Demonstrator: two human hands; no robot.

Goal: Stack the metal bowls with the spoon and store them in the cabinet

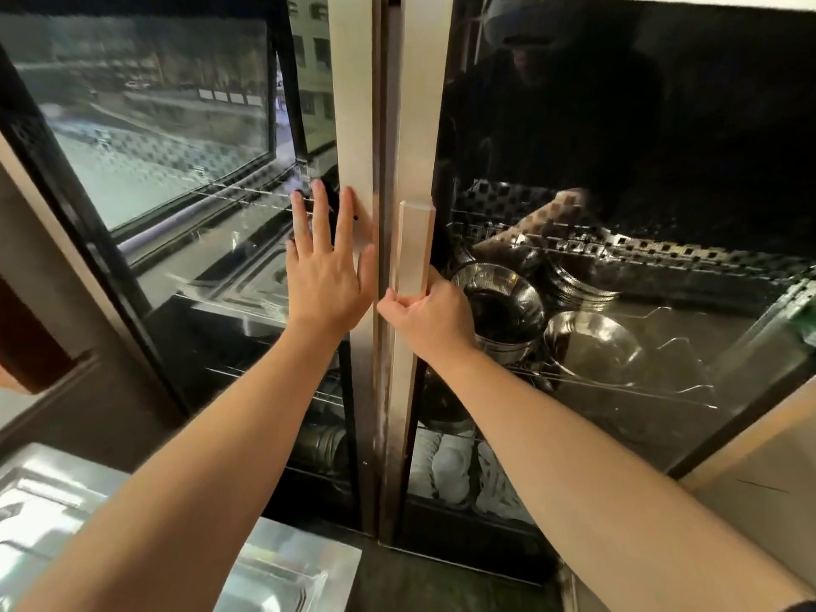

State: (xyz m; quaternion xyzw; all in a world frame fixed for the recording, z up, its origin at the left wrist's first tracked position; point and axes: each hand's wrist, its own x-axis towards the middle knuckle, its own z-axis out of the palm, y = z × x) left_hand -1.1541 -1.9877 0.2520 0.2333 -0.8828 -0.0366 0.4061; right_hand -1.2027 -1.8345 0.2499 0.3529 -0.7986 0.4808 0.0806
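Right grip (426, 318): clenched around the lower end of the vertical handle (416, 247) on the right cabinet door (419, 125), fingers wrapped round the bar from below. Left grip (329, 262): released, palm flat and fingers spread, pressed against the glass and the inner metal edge of the left cabinet door (353, 103). Both forearms extend forward from the bottom of the view.

Nearest the camera, at lower left, a shiny metal counter (282, 563) with pressed tray shapes lies below the left forearm.

The two doors meet at the centre; their metal frames stand side by side with a narrow dark seam between them. Both panes are dark and reflective: the left pane shows a reflected window scene, the right pane a dim reflection of the person.

Behind the right pane, on a wire shelf (618, 382), the metal bowls (499, 302) are visible as a nested stack just right of the right grip. A second single metal bowl (594, 346) sits beside the stack, further right. Another stack of metal dishes (578, 280) stands behind them, near the perforated rear wall (662, 254). Whether the spoon is in the stack cannot be determined through the glass.

On the shelf below, pale dishes (450, 470) stand on edge.
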